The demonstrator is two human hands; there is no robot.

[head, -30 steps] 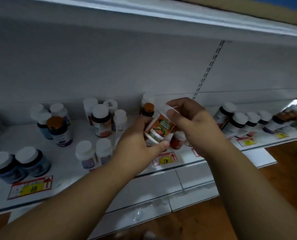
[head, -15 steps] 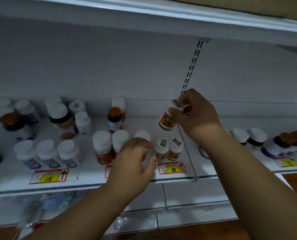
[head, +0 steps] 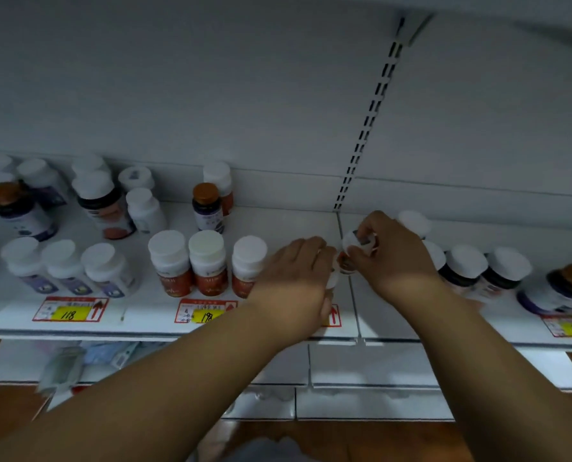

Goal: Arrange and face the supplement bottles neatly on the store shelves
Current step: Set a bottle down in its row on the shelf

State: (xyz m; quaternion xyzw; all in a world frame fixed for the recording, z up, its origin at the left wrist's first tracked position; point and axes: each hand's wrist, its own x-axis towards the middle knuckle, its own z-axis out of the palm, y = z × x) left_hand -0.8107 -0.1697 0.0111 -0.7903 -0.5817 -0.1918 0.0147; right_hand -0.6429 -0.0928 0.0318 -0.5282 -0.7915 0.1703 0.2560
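The right hand [head: 391, 258] pinches a small white-capped orange-labelled bottle [head: 351, 255] just right of the white shelf's seam [head: 346, 261]; the left hand [head: 294, 278] covers neighbouring bottles, grip unclear.

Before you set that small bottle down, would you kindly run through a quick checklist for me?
1. Right hand has a grip on the small bottle: ok.
2. Bottle upright: not ok, it is tilted.
3. Label facing front: cannot tell, hidden by fingers.
4. Left hand steadying the bottles below it: cannot tell, it covers them.
5. Three red-label bottles in an even front row: ok.
6. Price tag readable: ok, though the left arm partly covers it.
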